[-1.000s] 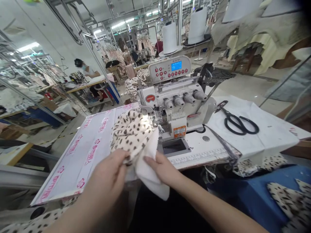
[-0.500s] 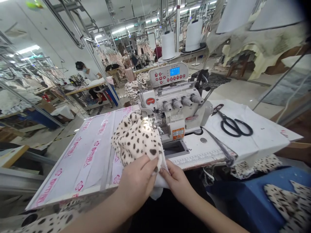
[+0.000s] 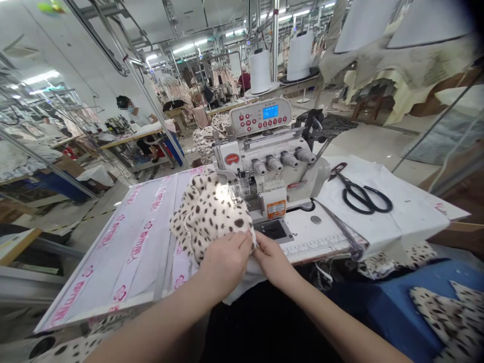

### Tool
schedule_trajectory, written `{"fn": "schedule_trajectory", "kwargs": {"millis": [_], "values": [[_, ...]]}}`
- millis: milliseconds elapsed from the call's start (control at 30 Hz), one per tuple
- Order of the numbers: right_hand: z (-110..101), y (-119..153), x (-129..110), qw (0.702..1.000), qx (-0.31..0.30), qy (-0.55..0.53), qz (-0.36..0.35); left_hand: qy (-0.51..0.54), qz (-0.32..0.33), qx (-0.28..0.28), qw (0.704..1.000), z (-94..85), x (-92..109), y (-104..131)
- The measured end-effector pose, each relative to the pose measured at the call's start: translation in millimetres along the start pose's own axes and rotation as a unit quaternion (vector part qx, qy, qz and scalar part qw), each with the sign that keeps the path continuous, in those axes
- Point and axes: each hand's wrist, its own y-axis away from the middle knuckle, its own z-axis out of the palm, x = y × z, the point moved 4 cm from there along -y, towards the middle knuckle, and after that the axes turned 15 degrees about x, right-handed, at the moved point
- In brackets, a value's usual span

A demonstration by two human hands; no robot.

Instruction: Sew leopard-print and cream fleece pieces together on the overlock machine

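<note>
Left hand (image 3: 227,262): fingers closed, pinching edge of spotted cloth (image 3: 212,217). Right hand (image 3: 274,259): fingertips pinched on same edge, close beside left. Cloth bunched on table (image 3: 113,252), far end at needle area of sewing machine (image 3: 264,166).

Bright ceiling tubes light the scene; a lamp (image 3: 224,191) glares mid-frame. Edges stretch, and the dark upper right corner is perhaps vignetting.
</note>
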Motion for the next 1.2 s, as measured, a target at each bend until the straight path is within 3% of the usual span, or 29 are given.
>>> {"fn": "schedule_trajectory", "kwargs": {"millis": [100, 200, 300, 367, 467, 600, 700, 867, 1033, 1133, 1200], "values": [[1, -1, -4, 1.000, 0.008, 0.007, 0.012, 0.016, -0.049, -0.011, 0.999, -1.7, -8, 0], [0, 16, -4, 0.998, 0.001, 0.007, 0.062, 0.062, -0.178, -0.032, 0.982, -14.2, -13, 13], [-3, 43, -6, 0.994, -0.023, -0.030, 0.106, 0.092, -0.287, -0.051, 0.952, -33.4, -8, 35], [-5, 61, -8, 0.990, -0.038, -0.045, 0.131, 0.113, -0.323, -0.090, 0.935, -43.1, 2, 48], [-7, 80, -11, 0.983, -0.055, -0.064, 0.166, 0.160, -0.340, -0.117, 0.919, -53.0, 17, 60], [-8, 94, -20, 0.985, -0.053, -0.072, 0.150, 0.208, -0.308, -0.059, 0.927, -61.0, 29, 62], [-9, 102, -27, 0.989, -0.057, -0.054, 0.127, 0.256, -0.283, -0.052, 0.923, -60.2, 38, 61], [-10, 115, -34, 0.989, -0.055, -0.038, 0.131, 0.325, -0.368, -0.027, 0.871, -58.5, 45, 62], [-11, 126, -28, 0.989, -0.042, 0.015, 0.140, 0.362, -0.420, -0.017, 0.832, -50.5, 45, 80], [-9, 132, -24, 0.988, -0.046, 0.023, 0.145, 0.349, -0.420, 0.016, 0.838, -45.4, 43, 92], [-8, 135, -24, 0.987, -0.053, 0.024, 0.149, 0.342, -0.384, 0.053, 0.856, -48.2, 42, 92]]}}
